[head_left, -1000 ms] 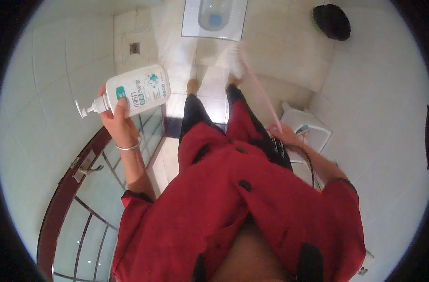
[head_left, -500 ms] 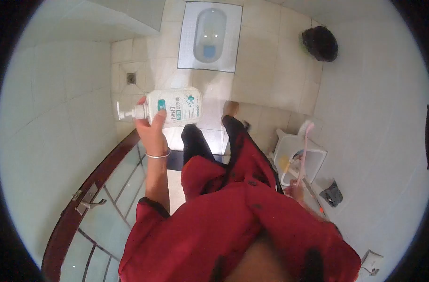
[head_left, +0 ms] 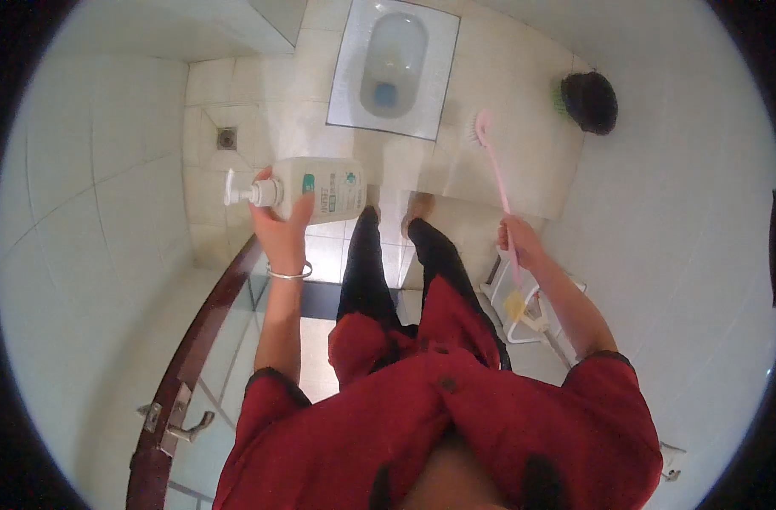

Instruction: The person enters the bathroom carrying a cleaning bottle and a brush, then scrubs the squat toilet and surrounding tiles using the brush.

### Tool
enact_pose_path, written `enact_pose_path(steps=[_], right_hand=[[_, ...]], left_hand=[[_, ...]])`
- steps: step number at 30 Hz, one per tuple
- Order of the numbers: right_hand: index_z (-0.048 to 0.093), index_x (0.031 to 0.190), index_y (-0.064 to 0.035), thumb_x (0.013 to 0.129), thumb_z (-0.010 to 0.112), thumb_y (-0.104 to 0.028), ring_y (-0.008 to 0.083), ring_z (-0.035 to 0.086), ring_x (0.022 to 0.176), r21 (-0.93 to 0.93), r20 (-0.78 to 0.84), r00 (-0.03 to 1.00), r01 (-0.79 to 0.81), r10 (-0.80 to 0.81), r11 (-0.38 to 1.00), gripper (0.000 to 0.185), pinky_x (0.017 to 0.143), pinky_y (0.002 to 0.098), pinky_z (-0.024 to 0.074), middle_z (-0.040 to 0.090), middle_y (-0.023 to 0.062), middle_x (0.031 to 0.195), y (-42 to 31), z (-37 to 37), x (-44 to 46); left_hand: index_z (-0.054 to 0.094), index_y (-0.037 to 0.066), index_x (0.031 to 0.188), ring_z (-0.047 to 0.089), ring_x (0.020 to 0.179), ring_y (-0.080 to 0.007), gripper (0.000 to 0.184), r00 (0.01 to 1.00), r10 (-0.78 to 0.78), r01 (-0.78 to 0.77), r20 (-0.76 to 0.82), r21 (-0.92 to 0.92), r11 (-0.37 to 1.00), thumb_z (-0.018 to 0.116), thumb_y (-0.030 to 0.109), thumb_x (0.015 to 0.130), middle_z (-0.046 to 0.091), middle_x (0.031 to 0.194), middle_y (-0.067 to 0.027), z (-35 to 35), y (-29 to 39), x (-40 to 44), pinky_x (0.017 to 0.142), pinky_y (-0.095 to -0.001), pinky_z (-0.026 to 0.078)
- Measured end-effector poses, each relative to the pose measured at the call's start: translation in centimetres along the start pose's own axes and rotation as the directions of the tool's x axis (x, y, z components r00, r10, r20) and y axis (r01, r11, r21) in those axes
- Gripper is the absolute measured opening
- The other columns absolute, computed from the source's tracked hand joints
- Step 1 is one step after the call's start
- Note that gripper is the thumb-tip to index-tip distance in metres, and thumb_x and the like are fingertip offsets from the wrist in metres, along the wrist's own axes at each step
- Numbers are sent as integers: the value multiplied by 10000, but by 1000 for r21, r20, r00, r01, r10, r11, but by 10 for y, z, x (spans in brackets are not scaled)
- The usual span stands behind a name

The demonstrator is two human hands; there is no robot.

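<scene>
My left hand (head_left: 279, 223) is closed round the neck end of a large white pump bottle (head_left: 332, 189) with green print. The bottle lies sideways in the air, its pump pointing left. My right hand (head_left: 519, 240) grips the handle of a pink long-handled brush (head_left: 496, 166); the bristled head is up and to the left, over the tiled floor, and the handle's end points down toward a white bin. Beyond both hands a squat toilet (head_left: 394, 64) is set in the floor, with something blue in its bowl.
A white bin (head_left: 528, 331) with a yellow-headed tool (head_left: 515, 306) stands below my right hand. A dark bowl-like object (head_left: 589, 102) lies at the upper right wall. The floor drain (head_left: 226, 138) is at upper left, a brown-framed door (head_left: 192, 357) at lower left.
The pink brush has gone from near the bin up and left over the floor, raised by my right hand. The bottle stays in my left hand, shifted right since the earliest frame.
</scene>
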State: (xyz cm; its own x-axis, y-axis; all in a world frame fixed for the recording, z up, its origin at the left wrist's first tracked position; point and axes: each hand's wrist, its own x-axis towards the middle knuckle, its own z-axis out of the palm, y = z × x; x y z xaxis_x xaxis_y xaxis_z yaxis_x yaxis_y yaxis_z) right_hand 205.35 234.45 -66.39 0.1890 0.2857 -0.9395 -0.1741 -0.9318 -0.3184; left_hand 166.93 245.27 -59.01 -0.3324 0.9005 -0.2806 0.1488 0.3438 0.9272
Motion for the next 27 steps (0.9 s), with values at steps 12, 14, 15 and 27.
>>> enact_pose_path(steps=[12, 14, 15, 27], right_hand=[[458, 908, -29, 887, 388, -332, 152, 430, 465, -407, 205, 925, -216, 319, 888, 312, 425, 271, 413, 442, 36, 634, -275, -241, 780], [463, 934, 0, 898, 329, -406, 213, 519, 520, -827, 119, 981, 13, 153, 562, 429, 450, 342, 457, 510, 100, 671, -263, -265, 827], [462, 955, 23, 906, 283, -423, 276, 582, 610, -885, 109, 993, 76, 46, 460, 483, 500, 403, 486, 563, 160, 761, -254, -265, 833], [500, 927, -10, 898, 313, -392, 365, 589, 769, -919, 382, 887, 336, -259, -204, 427, 658, 469, 465, 600, 192, 844, 44, -202, 969]], left_hand=[[389, 0, 1185, 475, 1013, -209, 629, 983, -173, 168, 58, 89, 982, 680, 65, 631, 466, 1102, -128, 649, -333, 362, 860, -309, 413], [391, -1, 1182, 474, 1016, -212, 630, 976, -207, 201, 64, 96, 975, 683, 70, 629, 468, 1099, -127, 687, -366, 366, 863, -310, 412], [393, -1, 1179, 473, 1019, -215, 630, 978, -203, 199, 57, 59, 978, 686, 75, 626, 471, 1097, -126, 684, -380, 359, 866, -312, 411], [403, -16, 1183, 473, 1032, -209, 570, 995, -15, 15, -98, -2, 1000, 657, 43, 676, 470, 1140, -130, 560, -643, 263, 893, -304, 391]])
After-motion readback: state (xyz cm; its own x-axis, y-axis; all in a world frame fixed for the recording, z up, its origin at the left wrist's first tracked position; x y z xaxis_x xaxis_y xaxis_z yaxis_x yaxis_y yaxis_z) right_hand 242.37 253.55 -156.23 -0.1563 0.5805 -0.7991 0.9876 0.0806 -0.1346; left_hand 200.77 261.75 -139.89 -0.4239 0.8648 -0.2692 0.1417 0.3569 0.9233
